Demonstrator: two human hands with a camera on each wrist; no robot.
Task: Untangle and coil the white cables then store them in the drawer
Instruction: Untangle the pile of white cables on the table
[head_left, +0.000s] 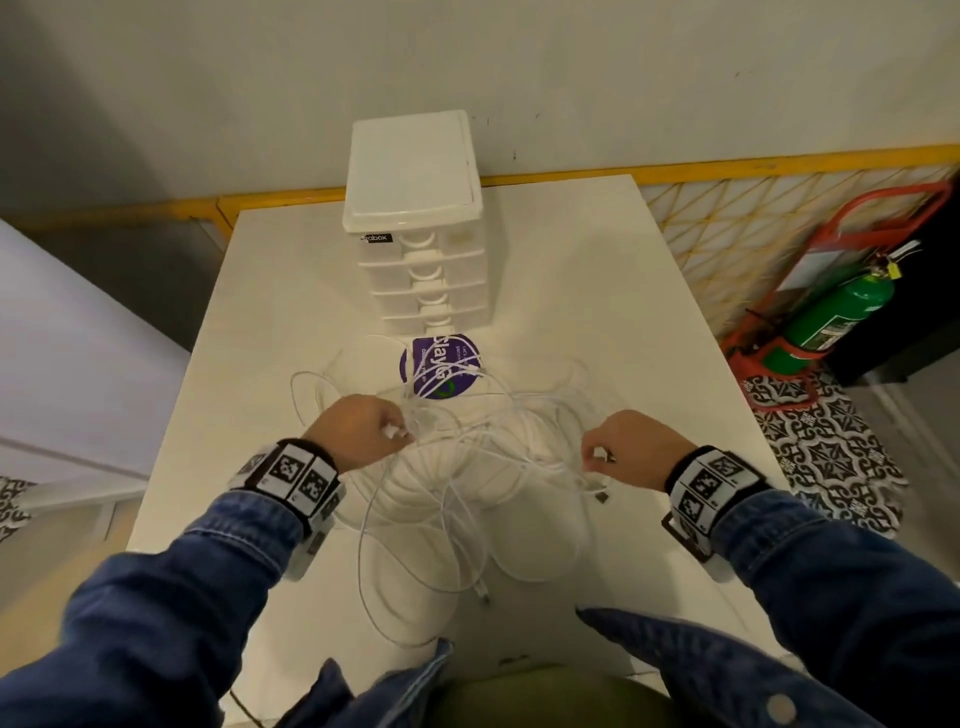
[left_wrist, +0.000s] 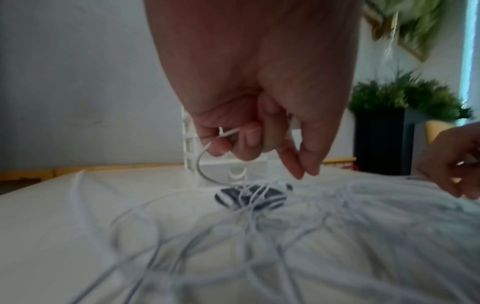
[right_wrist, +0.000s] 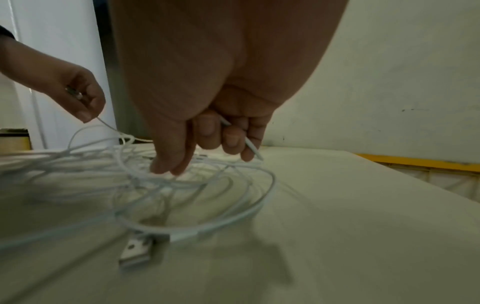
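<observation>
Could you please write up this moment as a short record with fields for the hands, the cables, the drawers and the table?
left hand: left hand pinches a cable end
right hand: right hand grips a strand in curled fingers
cables: white cables still in a loose tangle on the table, none coiled
loose plug: a USB plug lies flat near the right hand
drawers: white drawer unit stands behind the tangle, all visible drawers closed
table: white table with a purple round sticker partly under cable

Smooth white plastic cables (head_left: 457, 467), matt table (head_left: 623, 322)
</observation>
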